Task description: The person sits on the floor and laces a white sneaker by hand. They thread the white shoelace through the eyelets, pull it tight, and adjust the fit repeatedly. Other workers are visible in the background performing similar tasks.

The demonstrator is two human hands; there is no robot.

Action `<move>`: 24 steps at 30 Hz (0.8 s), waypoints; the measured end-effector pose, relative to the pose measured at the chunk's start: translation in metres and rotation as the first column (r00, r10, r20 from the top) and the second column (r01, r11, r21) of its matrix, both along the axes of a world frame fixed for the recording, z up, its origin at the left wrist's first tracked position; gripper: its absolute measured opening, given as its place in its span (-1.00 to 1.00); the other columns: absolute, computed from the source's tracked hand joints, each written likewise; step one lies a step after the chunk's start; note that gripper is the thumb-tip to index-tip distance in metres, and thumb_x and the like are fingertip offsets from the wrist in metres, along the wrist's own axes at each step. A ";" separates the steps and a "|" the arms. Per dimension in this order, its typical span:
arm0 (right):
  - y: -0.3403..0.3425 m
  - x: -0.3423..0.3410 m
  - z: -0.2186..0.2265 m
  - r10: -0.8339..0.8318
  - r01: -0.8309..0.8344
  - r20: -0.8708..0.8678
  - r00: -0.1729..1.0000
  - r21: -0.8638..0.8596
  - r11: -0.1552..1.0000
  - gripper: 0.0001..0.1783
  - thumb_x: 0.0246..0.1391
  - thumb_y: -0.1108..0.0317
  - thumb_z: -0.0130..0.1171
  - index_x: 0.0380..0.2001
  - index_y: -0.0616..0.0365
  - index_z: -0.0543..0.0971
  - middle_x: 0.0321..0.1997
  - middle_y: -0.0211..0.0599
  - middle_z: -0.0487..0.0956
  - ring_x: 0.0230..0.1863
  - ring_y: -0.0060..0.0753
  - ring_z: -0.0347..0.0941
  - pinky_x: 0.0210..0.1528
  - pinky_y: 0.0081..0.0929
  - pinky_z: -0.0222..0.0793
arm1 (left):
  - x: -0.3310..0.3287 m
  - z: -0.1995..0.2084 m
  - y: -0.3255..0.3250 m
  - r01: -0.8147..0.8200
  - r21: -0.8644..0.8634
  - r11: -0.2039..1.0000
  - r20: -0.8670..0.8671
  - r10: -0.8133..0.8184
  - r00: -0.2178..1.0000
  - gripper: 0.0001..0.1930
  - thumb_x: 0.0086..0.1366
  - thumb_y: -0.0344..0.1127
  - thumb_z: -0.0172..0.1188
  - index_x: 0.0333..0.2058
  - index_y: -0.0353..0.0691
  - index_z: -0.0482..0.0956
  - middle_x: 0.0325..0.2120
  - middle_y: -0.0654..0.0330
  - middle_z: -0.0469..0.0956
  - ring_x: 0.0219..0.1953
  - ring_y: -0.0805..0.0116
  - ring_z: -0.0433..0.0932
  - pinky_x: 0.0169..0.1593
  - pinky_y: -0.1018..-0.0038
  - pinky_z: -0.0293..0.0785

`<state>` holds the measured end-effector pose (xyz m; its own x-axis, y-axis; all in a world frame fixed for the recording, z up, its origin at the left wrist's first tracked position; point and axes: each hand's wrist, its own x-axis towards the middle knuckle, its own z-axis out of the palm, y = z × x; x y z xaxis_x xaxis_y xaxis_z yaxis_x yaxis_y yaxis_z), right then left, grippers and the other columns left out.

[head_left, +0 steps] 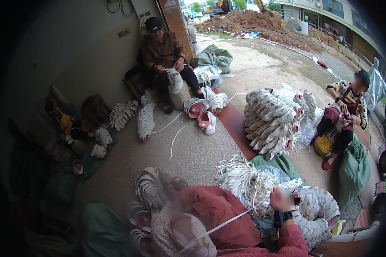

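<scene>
My right hand [283, 199] is raised at the lower right, fingers closed on a flat white strap [227, 222]. A black watch sits on its wrist above a red sleeve. The strap runs taut down-left to a white woven shoe upper with pink lining [191, 235] lying on my lap at the bottom edge. I cannot make out my left hand; it may be hidden under that upper and the red cloth [214, 207] over my lap. A loose heap of white straps [240, 180] lies just beyond my right hand.
A tall stack of woven uppers [268, 122] stands to the right. More uppers [148, 188] lie to my left. One person [163, 51] sits by the wall, another [347, 111] sits at the right, both weaving. Green sacks [354, 171] and a dirt mound [253, 21] lie beyond.
</scene>
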<state>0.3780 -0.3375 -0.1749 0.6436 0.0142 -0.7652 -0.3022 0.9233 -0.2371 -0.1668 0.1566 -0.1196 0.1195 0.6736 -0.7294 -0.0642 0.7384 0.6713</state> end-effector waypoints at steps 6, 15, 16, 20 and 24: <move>-0.006 0.004 -0.033 0.028 -0.028 -0.003 1.000 0.118 0.993 -0.83 0.27 0.54 0.07 -0.09 0.20 0.53 -0.14 -0.25 0.67 -0.13 -0.27 0.66 -0.07 -0.28 0.65 | -0.104 0.026 -0.059 -0.016 0.126 0.992 0.057 0.009 0.998 -0.48 0.46 -0.13 0.10 0.30 -0.19 0.32 0.24 0.04 0.36 0.26 0.12 0.35 0.25 0.20 0.35; 0.017 0.000 -0.025 0.381 -0.385 0.266 0.885 -0.039 0.922 -0.82 0.26 0.53 0.04 -0.10 0.26 0.53 -0.20 -0.24 0.65 -0.26 -0.31 0.64 -0.09 -0.27 0.66 | 0.080 0.113 -0.058 0.762 0.644 -0.067 -0.754 0.109 0.648 -0.73 0.34 -0.25 0.22 -0.06 -0.23 0.54 -0.36 0.22 0.52 -0.37 0.33 0.50 -0.19 0.40 0.47; 0.033 -0.003 -0.005 0.492 -0.499 0.360 0.793 -0.080 0.863 -0.84 0.28 0.45 0.08 -0.11 0.26 0.53 -0.26 -0.28 0.62 -0.34 -0.40 0.60 -0.20 -0.38 0.64 | 0.096 0.131 -0.065 0.749 0.660 -0.060 -0.751 -0.017 0.661 -0.70 0.26 -0.30 0.26 -0.06 -0.26 0.55 -0.25 0.16 0.53 -0.26 0.26 0.51 -0.07 0.38 0.45; 0.092 -0.032 0.109 0.769 -0.645 0.400 0.498 -0.422 0.637 -0.81 0.29 0.35 0.16 -0.14 0.25 0.55 -0.31 -0.29 0.62 -0.40 -0.48 0.57 -0.41 -0.51 0.50 | 0.152 0.165 -0.096 0.758 0.646 -0.090 -0.726 -0.379 0.574 -0.80 0.22 -0.33 0.25 -0.21 -0.27 0.61 -0.28 0.12 0.57 -0.22 0.11 0.52 -0.01 0.30 0.43; 0.137 -0.059 0.187 0.953 -0.497 0.273 0.132 -0.813 0.302 -0.77 0.25 0.30 0.19 -0.25 0.31 0.61 -0.39 -0.31 0.64 -0.40 -0.58 0.54 -0.36 -0.57 0.48 | 0.180 0.166 -0.085 0.716 0.411 -0.565 -0.904 -0.353 0.240 -0.82 0.31 -0.26 0.14 -0.32 -0.21 0.64 -0.39 0.09 0.58 -0.27 0.07 0.52 -0.14 0.26 0.45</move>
<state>0.3191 -0.2001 0.0126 0.7342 0.6392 -0.2287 -0.2956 -0.0022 -0.9553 0.0134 0.0720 0.0466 0.9891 0.1214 0.0834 0.0728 -0.8952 0.4397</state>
